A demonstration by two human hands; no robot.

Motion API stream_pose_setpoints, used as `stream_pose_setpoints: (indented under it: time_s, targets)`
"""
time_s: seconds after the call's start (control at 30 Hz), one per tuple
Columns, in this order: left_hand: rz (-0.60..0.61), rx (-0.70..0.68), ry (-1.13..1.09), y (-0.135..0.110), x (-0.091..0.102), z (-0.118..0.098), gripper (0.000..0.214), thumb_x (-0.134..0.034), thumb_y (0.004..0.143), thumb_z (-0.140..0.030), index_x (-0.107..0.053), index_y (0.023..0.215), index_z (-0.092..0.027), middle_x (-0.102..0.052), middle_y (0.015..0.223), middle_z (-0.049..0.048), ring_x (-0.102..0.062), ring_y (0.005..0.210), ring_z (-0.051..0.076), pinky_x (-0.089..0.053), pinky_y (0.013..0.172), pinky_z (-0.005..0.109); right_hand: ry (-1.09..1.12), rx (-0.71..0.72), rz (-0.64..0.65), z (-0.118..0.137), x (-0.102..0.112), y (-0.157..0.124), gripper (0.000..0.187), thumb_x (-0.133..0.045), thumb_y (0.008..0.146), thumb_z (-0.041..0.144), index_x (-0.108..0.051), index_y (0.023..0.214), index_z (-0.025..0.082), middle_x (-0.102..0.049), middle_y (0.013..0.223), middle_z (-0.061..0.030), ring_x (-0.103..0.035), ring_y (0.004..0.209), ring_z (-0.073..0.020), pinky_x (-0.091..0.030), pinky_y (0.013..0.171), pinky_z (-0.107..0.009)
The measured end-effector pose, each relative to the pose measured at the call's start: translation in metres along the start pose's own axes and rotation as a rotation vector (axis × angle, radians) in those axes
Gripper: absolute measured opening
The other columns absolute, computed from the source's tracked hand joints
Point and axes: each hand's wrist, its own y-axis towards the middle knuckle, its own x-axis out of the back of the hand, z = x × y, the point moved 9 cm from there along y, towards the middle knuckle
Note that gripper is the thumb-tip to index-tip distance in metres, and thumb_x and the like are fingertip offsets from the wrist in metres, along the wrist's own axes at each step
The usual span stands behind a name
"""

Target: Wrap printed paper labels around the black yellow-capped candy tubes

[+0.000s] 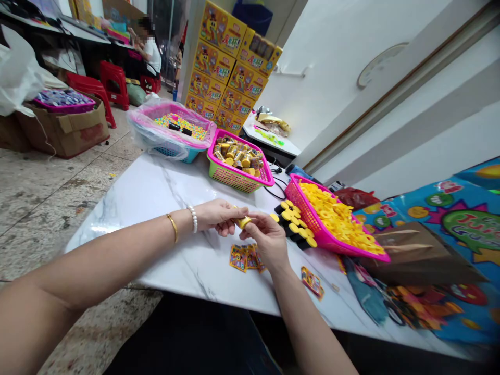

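Over the white marbled table (156, 192), both hands meet at a small yellow-lidded container (244, 223). My left hand (216, 214), with a pearl bracelet at the wrist, is closed on one end of it. The fingers of my right hand (269, 238) pinch the other end, hiding part of it. Below them lie several orange printed packets (239, 258), partly behind my right hand. Black tubes with yellow caps (299, 226) stand in a cluster just right of my right hand. A further small stack of packets (312, 282) rests right of my right forearm.
Behind the hands is a pink-and-green basket (234, 179) of yellow-lidded containers. A pink basket (312, 216) of yellow plastic pieces stands right. A plastic-lined basin (195, 153) holds colourful beads. Stacked yellow boxes (213, 62) rise behind. A person (150, 54) sits far left.
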Motion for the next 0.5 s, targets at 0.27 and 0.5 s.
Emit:
stream_pose_setpoints:
  time_s: [0.27, 0.5]
  targets:
    - [-0.021, 0.06, -0.218, 0.0, 0.001, 0.005, 0.054, -0.077, 0.066, -0.061, -0.067, 0.079, -0.01, -0.067, 0.058, 0.0034, -0.059, 0.046, 0.009, -0.044, 0.049, 0.022, -0.016, 0.104, -0.128, 0.005, 0.009, 0.0, 0.018, -0.08, 0.071, 0.028, -0.075, 0.088, 0.026, -0.071, 0.085, 0.0002, -0.067, 0.06, -0.0149, -0.06, 0.059, -0.034]
    - [-0.08, 0.134, -0.27, 0.001, 0.0, 0.017, 0.055, -0.066, 0.076, -0.065, -0.063, 0.079, -0.01, -0.065, 0.055, 0.0035, -0.059, 0.044, 0.01, -0.045, 0.048, 0.022, -0.057, 0.022, -0.087, -0.008, 0.003, 0.002, 0.025, -0.082, 0.067, 0.028, -0.075, 0.09, 0.024, -0.073, 0.087, -0.0001, -0.069, 0.067, -0.0157, -0.061, 0.068, -0.033]
